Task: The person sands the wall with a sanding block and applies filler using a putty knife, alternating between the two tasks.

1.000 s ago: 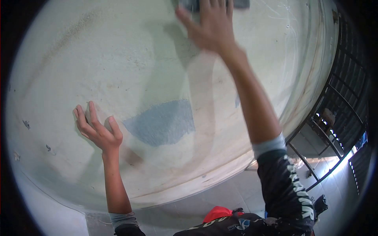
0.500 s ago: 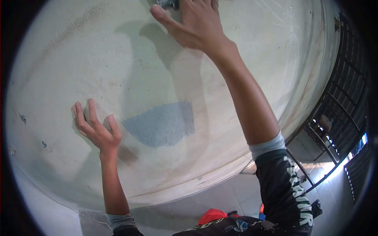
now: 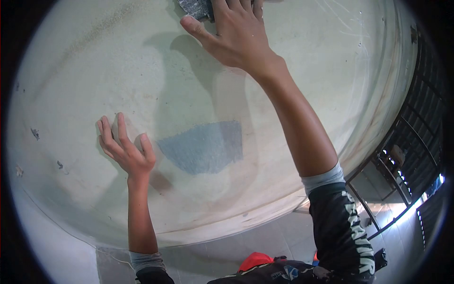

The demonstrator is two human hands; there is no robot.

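Note:
My right hand (image 3: 241,35) lies against the large pale wall (image 3: 123,75) at the top of the view, its fingers over a dark grey, speckled piece of sandpaper (image 3: 196,8). The top edge of the view cuts off part of the fingers and of the sandpaper. Lower left, my left hand (image 3: 126,147) rests on the same surface with its fingers spread and nothing in them. Right of it is a blue-grey patch (image 3: 203,146) with a ragged outline. Shadows of my arm fall across the wall between the hands.
Small chipped spots (image 3: 35,134) dot the wall's left side. White scratch lines (image 3: 352,33) mark its upper right. A metal frame (image 3: 392,182) stands at the right before dark corrugated sheeting (image 3: 425,104). Below are the grey tiled floor (image 3: 265,236) and a red item (image 3: 255,260).
My right hand has slid slightly down the wall with the sandpaper, more of which now shows. The view has shifted a little, while my left hand keeps its spread pose.

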